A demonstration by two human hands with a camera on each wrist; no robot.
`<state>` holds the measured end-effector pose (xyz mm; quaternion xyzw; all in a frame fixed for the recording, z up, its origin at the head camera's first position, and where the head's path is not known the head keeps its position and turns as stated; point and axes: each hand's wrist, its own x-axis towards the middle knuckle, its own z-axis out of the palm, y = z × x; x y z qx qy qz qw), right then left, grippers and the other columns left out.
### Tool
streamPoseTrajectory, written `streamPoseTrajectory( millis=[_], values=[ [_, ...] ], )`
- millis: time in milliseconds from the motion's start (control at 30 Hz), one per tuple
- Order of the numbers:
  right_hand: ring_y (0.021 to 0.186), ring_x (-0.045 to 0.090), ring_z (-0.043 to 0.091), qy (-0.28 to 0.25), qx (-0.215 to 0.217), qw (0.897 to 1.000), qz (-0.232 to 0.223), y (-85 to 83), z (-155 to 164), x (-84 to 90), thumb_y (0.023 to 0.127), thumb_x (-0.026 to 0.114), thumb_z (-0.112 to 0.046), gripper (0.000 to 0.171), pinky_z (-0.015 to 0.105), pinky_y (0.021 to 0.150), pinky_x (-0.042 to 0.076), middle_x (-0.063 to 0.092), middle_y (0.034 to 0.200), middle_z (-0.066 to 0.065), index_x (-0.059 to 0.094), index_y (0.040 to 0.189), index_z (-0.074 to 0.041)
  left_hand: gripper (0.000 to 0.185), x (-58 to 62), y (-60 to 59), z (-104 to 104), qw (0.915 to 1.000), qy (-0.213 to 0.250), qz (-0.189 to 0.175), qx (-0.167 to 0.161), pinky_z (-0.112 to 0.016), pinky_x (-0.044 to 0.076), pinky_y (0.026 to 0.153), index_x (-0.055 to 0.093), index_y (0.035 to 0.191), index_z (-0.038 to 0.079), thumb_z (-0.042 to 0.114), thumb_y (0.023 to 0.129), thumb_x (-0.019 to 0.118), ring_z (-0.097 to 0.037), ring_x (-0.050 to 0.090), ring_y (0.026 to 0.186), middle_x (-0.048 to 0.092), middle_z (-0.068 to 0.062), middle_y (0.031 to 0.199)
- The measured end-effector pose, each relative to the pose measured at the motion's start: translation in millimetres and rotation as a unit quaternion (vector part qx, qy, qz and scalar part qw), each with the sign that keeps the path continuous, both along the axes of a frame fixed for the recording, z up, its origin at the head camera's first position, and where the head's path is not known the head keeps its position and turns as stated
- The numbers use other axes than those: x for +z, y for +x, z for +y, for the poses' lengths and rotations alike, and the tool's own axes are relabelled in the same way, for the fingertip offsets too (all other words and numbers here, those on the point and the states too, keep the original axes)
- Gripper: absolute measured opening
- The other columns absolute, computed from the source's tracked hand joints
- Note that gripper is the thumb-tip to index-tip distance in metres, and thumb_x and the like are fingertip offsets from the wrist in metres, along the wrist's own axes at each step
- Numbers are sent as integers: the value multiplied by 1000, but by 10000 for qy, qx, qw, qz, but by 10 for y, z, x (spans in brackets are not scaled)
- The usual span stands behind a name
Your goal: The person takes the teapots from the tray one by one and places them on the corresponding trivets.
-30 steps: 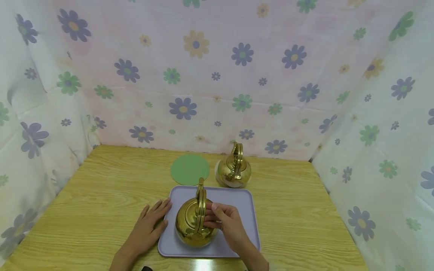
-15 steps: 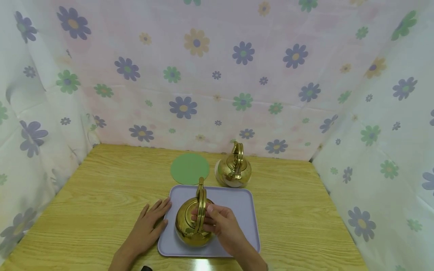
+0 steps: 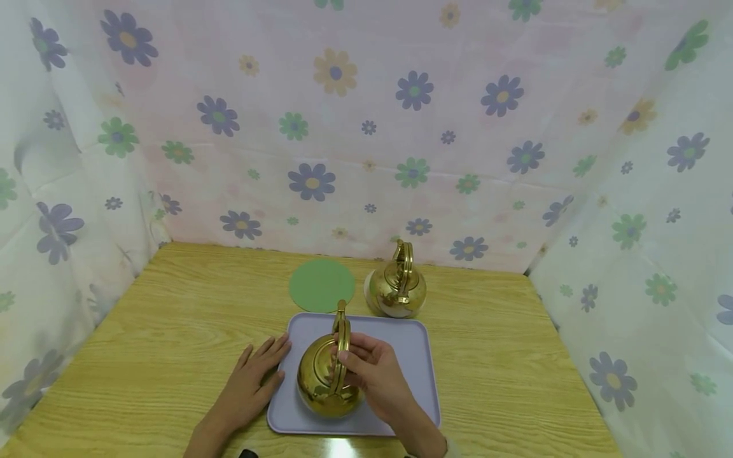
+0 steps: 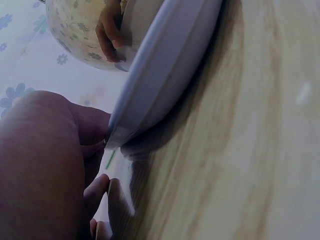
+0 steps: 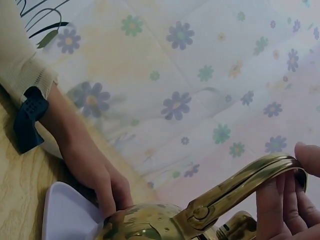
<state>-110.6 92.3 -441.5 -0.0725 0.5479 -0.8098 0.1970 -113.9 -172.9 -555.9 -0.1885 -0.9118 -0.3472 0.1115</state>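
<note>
A shiny gold kettle [image 3: 316,381] with a tall arched handle stands on the lavender tray [image 3: 403,337]. My right hand [image 3: 380,378] holds the kettle's handle from the right, the fingers passing under the arch and the thumb lying against it. In the right wrist view those fingers [image 5: 270,207] curl beneath the metal handle [image 5: 240,187]. My left hand [image 3: 249,385] rests at the tray's left edge, its fingers extended. Seen from the left wrist, thumb and fingertips meet the tray's rim [image 4: 150,85] close over the wood.
A second gold kettle [image 3: 395,292] stands behind the tray, to the right. Left of it lies a flat green disc [image 3: 322,284] on the wooden table [image 3: 504,356]. Flower-printed cloth [image 3: 366,127] hangs at the back and both sides.
My right hand has moved from beside the handle to holding it, fingers now through the arch and thumb against it. The left hand and both kettles stay in place.
</note>
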Motion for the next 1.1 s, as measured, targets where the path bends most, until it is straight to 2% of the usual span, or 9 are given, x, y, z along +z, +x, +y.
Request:
streamPoseTrajectory(
  millis=[267, 567, 833, 1100],
  values=[
    [93, 73, 9, 135, -114, 9998, -40, -18, -14, 29, 96, 64, 0, 48, 22, 73, 61, 74, 107, 4, 47, 135, 22, 50, -7, -3, 1, 10000, -3, 33, -9, -53, 10, 125, 54, 147, 7, 19, 100, 63, -43, 41, 143, 50, -7, 155],
    [87, 73, 11, -195, -118, 9997, 88, 2, -39, 15, 95, 65, 0, 49, 26, 77, 62, 73, 104, 3, 47, 135, 21, 50, -14, -13, 5, 9999, -26, 101, -3, -55, 12, 124, 55, 147, 7, 17, 98, 64, -43, 42, 143, 51, -8, 154],
    [83, 72, 10, -180, -153, 9996, 120, 21, -43, 8, 94, 65, 0, 49, 25, 75, 61, 72, 102, 4, 47, 134, 21, 50, -31, -10, 10, 9999, -31, 166, 0, -49, 8, 126, 55, 147, 7, 18, 99, 64, -43, 43, 142, 51, -8, 154],
    [80, 72, 10, -200, -252, 9984, 464, 11, -73, -24, 93, 64, 1, 50, 25, 71, 61, 72, 100, 4, 45, 132, 25, 50, -25, -16, -1, 9999, -32, 121, -11, -55, 12, 124, 55, 147, 7, 19, 100, 63, -43, 42, 143, 51, -8, 154]
  ],
)
